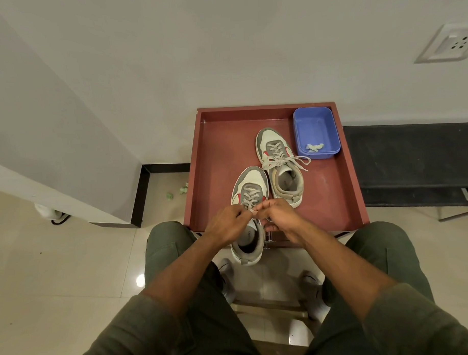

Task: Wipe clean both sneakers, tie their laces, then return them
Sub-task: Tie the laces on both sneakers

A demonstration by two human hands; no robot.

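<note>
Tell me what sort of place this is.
Probably an indoor room corner at home or in an office: glossy beige tiled floor, white wall socket, black bench beside the red-brown wooden tray table.

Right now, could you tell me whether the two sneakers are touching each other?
Cannot tell. In the head view the near sneaker has its toe right beside the far sneaker, their edges meeting or overlapping in the image with no clear gap, and no plain contact either.
</note>
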